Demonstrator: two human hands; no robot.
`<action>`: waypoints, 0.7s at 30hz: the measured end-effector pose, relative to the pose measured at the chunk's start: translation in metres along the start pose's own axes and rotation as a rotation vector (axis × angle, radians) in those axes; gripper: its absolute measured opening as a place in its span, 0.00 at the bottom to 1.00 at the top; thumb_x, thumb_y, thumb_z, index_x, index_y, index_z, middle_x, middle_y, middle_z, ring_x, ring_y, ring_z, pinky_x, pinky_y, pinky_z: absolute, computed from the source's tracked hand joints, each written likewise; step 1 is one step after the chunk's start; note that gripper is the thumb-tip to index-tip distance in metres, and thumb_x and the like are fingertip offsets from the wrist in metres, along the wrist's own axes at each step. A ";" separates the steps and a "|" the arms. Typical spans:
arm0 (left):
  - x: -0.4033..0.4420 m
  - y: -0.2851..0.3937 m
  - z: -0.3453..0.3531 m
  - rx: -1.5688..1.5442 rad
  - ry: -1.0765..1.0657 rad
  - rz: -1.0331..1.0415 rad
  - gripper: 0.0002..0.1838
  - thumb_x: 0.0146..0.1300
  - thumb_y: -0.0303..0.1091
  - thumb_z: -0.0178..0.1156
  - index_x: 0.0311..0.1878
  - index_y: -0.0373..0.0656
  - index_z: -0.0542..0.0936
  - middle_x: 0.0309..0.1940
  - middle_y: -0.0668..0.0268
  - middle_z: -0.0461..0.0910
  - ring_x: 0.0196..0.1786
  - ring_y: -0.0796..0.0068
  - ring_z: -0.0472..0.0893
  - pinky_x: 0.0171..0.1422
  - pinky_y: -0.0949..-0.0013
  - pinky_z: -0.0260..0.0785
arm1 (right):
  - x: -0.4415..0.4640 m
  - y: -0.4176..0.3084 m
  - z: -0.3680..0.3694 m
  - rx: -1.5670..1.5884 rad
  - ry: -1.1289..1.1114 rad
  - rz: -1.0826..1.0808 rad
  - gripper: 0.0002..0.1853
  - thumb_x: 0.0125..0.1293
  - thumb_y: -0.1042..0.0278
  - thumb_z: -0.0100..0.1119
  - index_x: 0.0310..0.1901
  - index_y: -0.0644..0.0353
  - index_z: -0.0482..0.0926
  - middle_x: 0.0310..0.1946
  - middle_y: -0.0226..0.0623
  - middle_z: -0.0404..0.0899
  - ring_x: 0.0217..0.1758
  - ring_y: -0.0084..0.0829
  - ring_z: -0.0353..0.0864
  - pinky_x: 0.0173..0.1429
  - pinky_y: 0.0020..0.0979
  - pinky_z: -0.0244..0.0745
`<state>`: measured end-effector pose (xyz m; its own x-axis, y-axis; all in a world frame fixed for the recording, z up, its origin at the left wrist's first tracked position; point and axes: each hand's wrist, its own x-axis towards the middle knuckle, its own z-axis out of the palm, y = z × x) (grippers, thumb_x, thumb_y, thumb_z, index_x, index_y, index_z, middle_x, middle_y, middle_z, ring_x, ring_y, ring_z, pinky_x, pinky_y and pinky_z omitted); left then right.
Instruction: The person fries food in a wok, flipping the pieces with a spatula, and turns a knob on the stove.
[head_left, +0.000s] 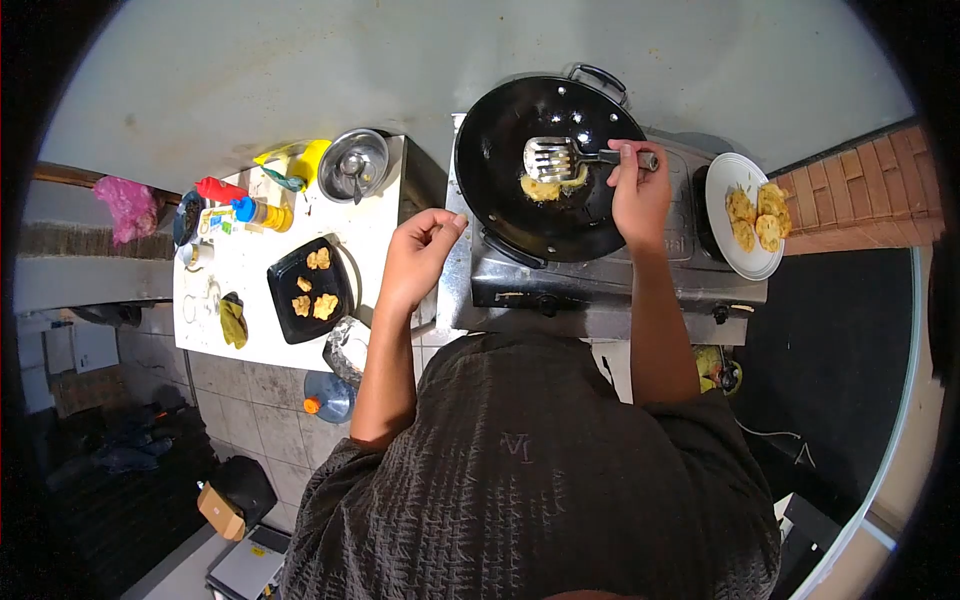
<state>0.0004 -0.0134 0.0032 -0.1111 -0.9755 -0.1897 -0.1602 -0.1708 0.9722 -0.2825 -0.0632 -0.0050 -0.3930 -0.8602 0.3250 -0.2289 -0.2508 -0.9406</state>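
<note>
A slotted metal spatula (552,160) is held by its handle in my right hand (641,195), over the right side of a black wok (500,130). The spatula's head lies over a yellowish frying piece (540,190) in the wok and partly hides it. My left hand (425,255) is raised beside the wok's left edge, fingers curled in, thumb against them; whatever they may hold is hidden or too small to name. The wok sits on a metal stove (610,292).
Right of the wok, a white plate (724,185) holds several fried pieces. On the white table (265,335) at left are a black tray (285,300) with several pieces, a metal bowl (365,145), bottles (265,214) and a green cloth (233,320). A blue jug (333,398) stands on the floor.
</note>
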 end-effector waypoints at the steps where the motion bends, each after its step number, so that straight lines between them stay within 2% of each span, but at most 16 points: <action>1: 0.000 0.000 0.000 -0.001 0.005 0.000 0.09 0.67 0.34 0.61 0.38 0.38 0.82 0.27 0.79 0.75 0.31 0.89 0.68 0.37 0.80 0.59 | -0.001 -0.001 -0.001 0.000 -0.007 0.022 0.10 0.73 0.66 0.53 0.45 0.64 0.71 0.35 0.31 0.84 0.24 0.15 0.71 0.30 0.21 0.68; 5: -0.001 -0.001 0.000 0.019 0.000 -0.014 0.09 0.67 0.34 0.61 0.38 0.38 0.82 0.27 0.79 0.75 0.31 0.89 0.68 0.37 0.80 0.60 | -0.001 0.000 -0.006 0.025 -0.014 0.048 0.10 0.73 0.66 0.52 0.44 0.64 0.71 0.35 0.32 0.84 0.23 0.15 0.70 0.29 0.21 0.67; 7: 0.000 -0.002 0.004 -0.031 0.037 0.060 0.09 0.66 0.35 0.62 0.34 0.38 0.81 0.18 0.82 0.64 0.23 0.91 0.58 0.27 0.79 0.49 | -0.001 -0.001 -0.007 0.039 -0.010 0.060 0.09 0.73 0.66 0.52 0.44 0.64 0.71 0.36 0.32 0.84 0.23 0.14 0.70 0.28 0.21 0.66; 8: 0.000 -0.002 0.003 -0.032 0.036 0.059 0.09 0.66 0.35 0.62 0.34 0.38 0.81 0.18 0.82 0.64 0.23 0.91 0.58 0.27 0.79 0.49 | -0.002 -0.002 -0.007 0.053 -0.006 0.073 0.09 0.73 0.66 0.52 0.43 0.64 0.71 0.36 0.33 0.84 0.23 0.14 0.69 0.28 0.20 0.66; 10: -0.001 0.000 0.000 -0.005 -0.005 -0.009 0.09 0.67 0.34 0.61 0.38 0.38 0.82 0.27 0.79 0.75 0.31 0.90 0.67 0.36 0.81 0.59 | -0.002 -0.005 -0.008 0.049 -0.005 0.072 0.09 0.73 0.66 0.52 0.43 0.64 0.71 0.36 0.33 0.84 0.23 0.14 0.69 0.27 0.20 0.66; 14: -0.001 -0.001 0.003 -0.009 -0.006 -0.002 0.09 0.67 0.35 0.61 0.38 0.38 0.82 0.27 0.79 0.75 0.31 0.90 0.67 0.36 0.81 0.59 | -0.004 -0.008 -0.012 0.088 0.002 0.065 0.09 0.73 0.66 0.52 0.43 0.64 0.71 0.35 0.33 0.84 0.22 0.14 0.69 0.26 0.21 0.66; 16: -0.001 0.000 0.006 -0.042 0.030 0.047 0.10 0.67 0.35 0.62 0.34 0.38 0.81 0.19 0.82 0.64 0.23 0.91 0.58 0.27 0.79 0.49 | -0.004 -0.008 -0.012 0.086 0.022 0.044 0.09 0.73 0.66 0.52 0.43 0.64 0.71 0.34 0.32 0.83 0.22 0.14 0.68 0.26 0.21 0.65; 21: -0.001 0.000 0.008 -0.039 0.028 0.058 0.09 0.67 0.35 0.62 0.34 0.38 0.81 0.18 0.82 0.64 0.23 0.91 0.59 0.26 0.79 0.49 | -0.005 -0.008 -0.015 0.019 0.016 0.026 0.09 0.72 0.66 0.53 0.42 0.64 0.72 0.30 0.30 0.82 0.21 0.14 0.68 0.26 0.21 0.64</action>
<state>-0.0071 -0.0111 0.0026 -0.0912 -0.9874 -0.1293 -0.1159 -0.1184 0.9862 -0.2922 -0.0505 0.0029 -0.4125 -0.8595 0.3018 -0.2016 -0.2370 -0.9504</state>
